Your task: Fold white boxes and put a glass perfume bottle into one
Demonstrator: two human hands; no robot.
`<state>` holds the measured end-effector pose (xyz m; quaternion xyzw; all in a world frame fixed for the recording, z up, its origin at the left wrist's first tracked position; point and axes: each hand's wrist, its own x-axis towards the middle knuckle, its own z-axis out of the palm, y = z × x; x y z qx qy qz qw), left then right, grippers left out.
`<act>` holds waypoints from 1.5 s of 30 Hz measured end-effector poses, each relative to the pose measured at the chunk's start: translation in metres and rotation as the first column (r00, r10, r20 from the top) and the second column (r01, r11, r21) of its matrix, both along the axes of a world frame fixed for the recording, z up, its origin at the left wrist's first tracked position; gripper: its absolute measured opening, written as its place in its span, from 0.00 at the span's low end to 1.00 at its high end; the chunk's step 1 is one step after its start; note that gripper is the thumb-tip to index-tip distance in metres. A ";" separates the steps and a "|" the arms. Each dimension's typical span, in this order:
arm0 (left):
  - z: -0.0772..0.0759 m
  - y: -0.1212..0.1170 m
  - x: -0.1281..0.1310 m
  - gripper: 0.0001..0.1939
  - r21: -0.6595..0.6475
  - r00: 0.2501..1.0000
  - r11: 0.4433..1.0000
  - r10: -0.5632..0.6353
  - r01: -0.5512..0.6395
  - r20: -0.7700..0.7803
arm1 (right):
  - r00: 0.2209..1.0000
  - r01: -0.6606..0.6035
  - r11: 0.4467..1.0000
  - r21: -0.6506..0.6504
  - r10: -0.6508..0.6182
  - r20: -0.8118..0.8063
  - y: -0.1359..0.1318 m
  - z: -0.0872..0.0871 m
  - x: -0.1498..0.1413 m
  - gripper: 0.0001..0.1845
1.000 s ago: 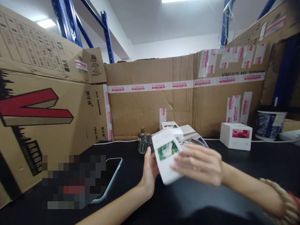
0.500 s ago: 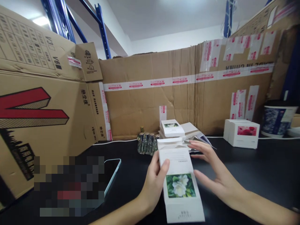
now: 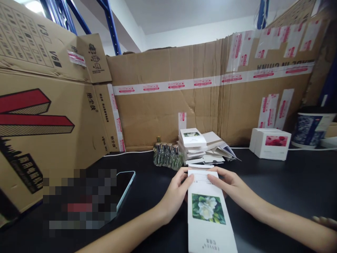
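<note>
A white carton [image 3: 207, 232] printed with a white flower on green leaves lies lengthwise in front of me. Its far end has a raised flap. My left hand [image 3: 180, 188] grips the left edge near that end, thumb on top. On the opposite edge, my right hand [image 3: 226, 181] holds it the same way, thumb pressing the top face. The fingers below the carton are partly hidden. Just beyond stand several small glass bottles [image 3: 168, 156] with metallic caps. Beside them is a stack of flat white cartons [image 3: 193, 138], the top one with a similar flower picture.
A phone with a light blue edge [image 3: 126, 189] lies at the left, partly pixelated. Tall cardboard walls [image 3: 163, 116] enclose the black table. A white box with a red flower picture [image 3: 273, 144] and a patterned bucket [image 3: 310, 130] stand at the right. A white cable runs along the back.
My right hand has closed onto the carton's right edge; it was apart from it before. The carton's far end looks folded up and shorter. The view has tilted slightly.
</note>
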<state>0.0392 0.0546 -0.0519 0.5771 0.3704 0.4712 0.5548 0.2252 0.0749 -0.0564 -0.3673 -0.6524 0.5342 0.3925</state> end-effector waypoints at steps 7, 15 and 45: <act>0.003 0.001 0.000 0.26 0.013 1.000 1.000 0.013 -0.013 -0.016 | 0.969 0.214 0.975 -0.066 -0.221 -0.115 -0.003 0.006 0.001 0.38; -0.003 0.001 0.000 0.22 0.042 1.000 0.999 -0.002 0.002 0.008 | 0.993 0.066 0.976 -0.210 -0.086 -0.087 0.002 0.009 0.006 0.25; -0.005 0.001 0.002 0.33 -0.005 0.994 1.000 0.030 -0.030 0.101 | 1.000 -0.009 0.986 -0.166 0.008 -0.011 0.001 0.011 0.008 0.31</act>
